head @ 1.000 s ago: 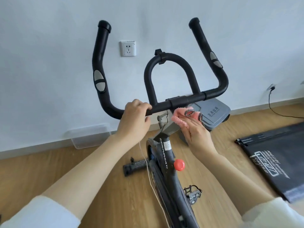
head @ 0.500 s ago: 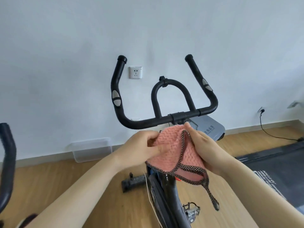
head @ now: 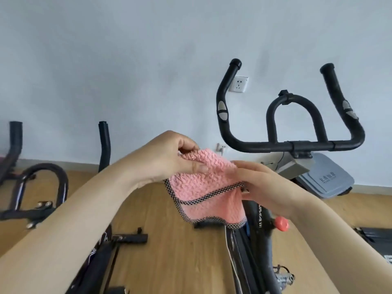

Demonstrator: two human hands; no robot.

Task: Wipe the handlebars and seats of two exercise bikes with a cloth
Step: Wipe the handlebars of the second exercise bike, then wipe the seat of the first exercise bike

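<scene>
Cloth (head: 209,188) hangs mid-air at 8 o'clock of the handlebars (head: 265,147), left grip (head: 167,158) and right grip (head: 262,183) each pinching 1 edge; risk: light pinch slips mid-refold, or dangling hem snags the red knob (head: 281,223).

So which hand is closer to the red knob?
Right. The right hand is just above the knob; the left hand is farther off, on the other side of the cloth.
</scene>
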